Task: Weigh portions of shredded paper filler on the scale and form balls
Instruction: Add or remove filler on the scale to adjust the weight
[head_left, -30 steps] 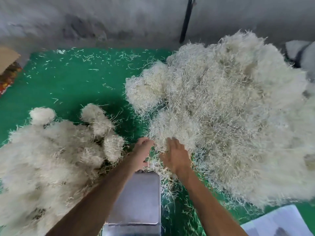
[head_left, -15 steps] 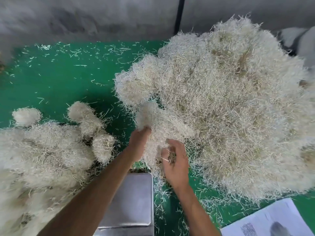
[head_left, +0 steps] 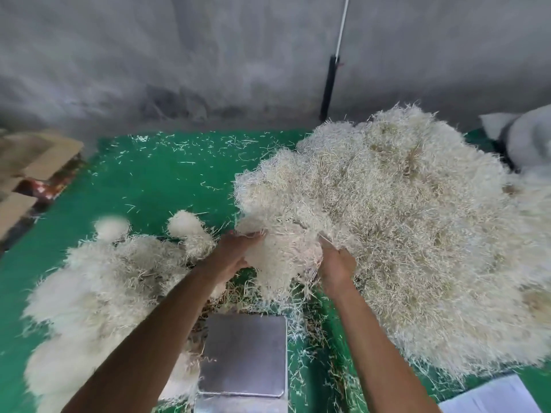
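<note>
A big heap of pale shredded paper filler (head_left: 417, 228) covers the right half of the green surface. Both my hands are at its near left edge, holding a clump of filler (head_left: 283, 257) between them. My left hand (head_left: 235, 254) cups the clump from the left, and my right hand (head_left: 335, 263) grips it from the right with fingers dug into the strands. The clump hangs a little above and beyond the steel scale platform (head_left: 244, 353), which is bare. Formed filler balls (head_left: 190, 231) lie in a pile at the left.
The green surface (head_left: 155, 180) is strewn with loose strands. A grey wall (head_left: 208, 70) stands behind, with a black pole (head_left: 328, 87) against it. Cardboard (head_left: 32, 156) lies far left, white paper (head_left: 492, 397) at the bottom right, and a white sack (head_left: 527, 141) far right.
My hands have lifted a clump off the heap's edge and drawn it toward me, above the far side of the scale. The camera has tilted up, so the wall shows more.
</note>
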The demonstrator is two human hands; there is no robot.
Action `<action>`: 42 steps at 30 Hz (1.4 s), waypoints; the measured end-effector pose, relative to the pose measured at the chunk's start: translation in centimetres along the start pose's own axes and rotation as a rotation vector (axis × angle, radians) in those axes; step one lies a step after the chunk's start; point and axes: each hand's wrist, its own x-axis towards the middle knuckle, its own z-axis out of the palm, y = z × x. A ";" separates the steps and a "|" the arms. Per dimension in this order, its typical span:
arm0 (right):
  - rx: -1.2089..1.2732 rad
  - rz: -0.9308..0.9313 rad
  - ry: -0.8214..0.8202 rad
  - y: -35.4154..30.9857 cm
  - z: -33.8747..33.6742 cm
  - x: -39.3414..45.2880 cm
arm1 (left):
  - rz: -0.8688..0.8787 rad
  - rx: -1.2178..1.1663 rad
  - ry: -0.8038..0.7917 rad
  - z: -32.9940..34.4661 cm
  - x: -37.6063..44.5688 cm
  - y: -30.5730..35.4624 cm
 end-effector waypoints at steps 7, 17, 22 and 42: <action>0.036 0.012 0.026 0.4 -0.3 -1.8 | 0.045 -0.153 0.074 -2.7 -1.5 -0.8; 0.021 0.031 -0.021 0.8 -2.0 -1.3 | -0.043 0.291 0.171 -0.9 -3.0 -0.6; -0.053 0.014 -0.005 1.1 -1.7 -1.5 | 0.194 0.944 0.097 -1.3 -4.5 -0.9; -0.509 -0.203 0.203 3.8 -6.5 0.3 | 0.166 0.739 0.348 -4.8 -4.3 -0.2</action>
